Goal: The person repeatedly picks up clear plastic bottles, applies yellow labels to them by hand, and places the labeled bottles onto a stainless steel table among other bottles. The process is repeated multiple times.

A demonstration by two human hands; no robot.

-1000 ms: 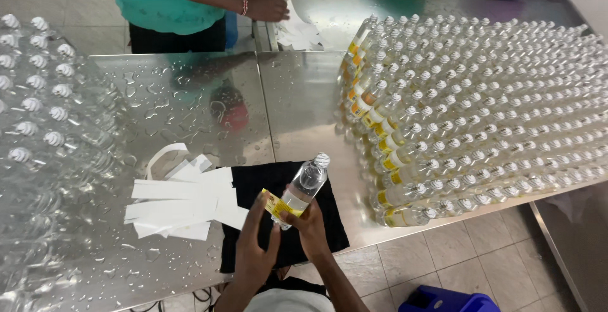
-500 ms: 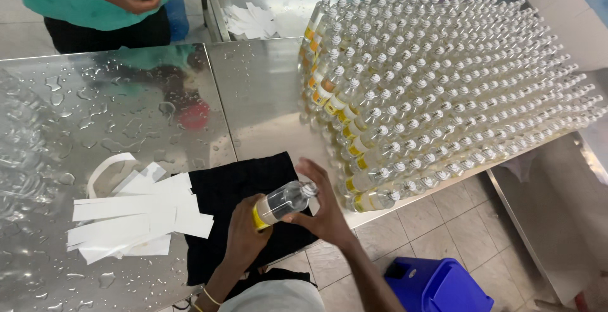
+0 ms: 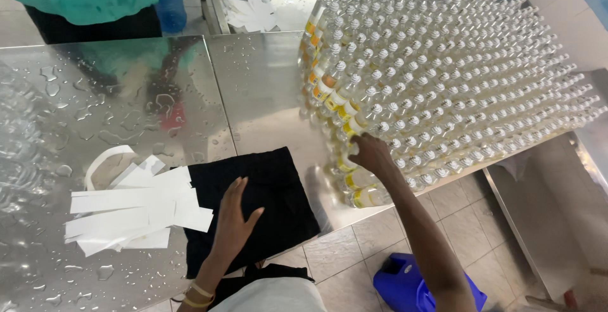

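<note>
Bottle, held in both hands half a second ago: my right hand is now reaching into the near edge of the bottle block, fingers curled among yellow-labelled bottles; I cannot tell what they are gripping. My left hand is resting flat, fingers apart, on the black cloth. White label strips are lying just left. The wet steel table is lying bare behind.

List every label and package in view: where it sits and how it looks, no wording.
Label strips: loose white paper strips piled by the left hand, beside the black cloth.
Bottles: clear, white-capped, massed on the steel table; front ones wear yellow-orange bands, at the right hand.
More white slips: far table.
</note>
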